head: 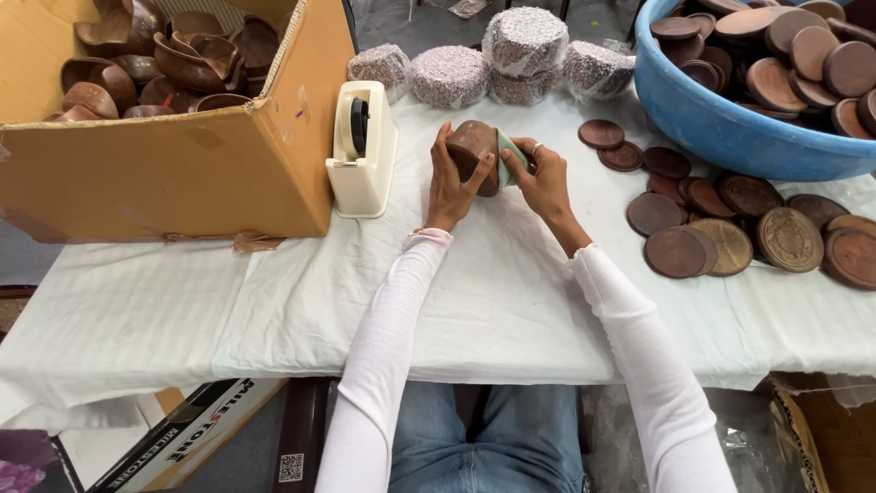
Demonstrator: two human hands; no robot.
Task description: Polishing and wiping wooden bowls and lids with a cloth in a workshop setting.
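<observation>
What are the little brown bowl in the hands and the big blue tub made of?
The small brown bowl held in the left hand looks like wood: dark, matte, faintly grainy. The green pad the right hand presses on it is probably sandpaper or sponge. The big blue tub looks like smooth, slightly glossy plastic.

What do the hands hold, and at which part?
The left hand grips a brown wooden bowl by its side; the right hand presses a green pad on it.
</observation>
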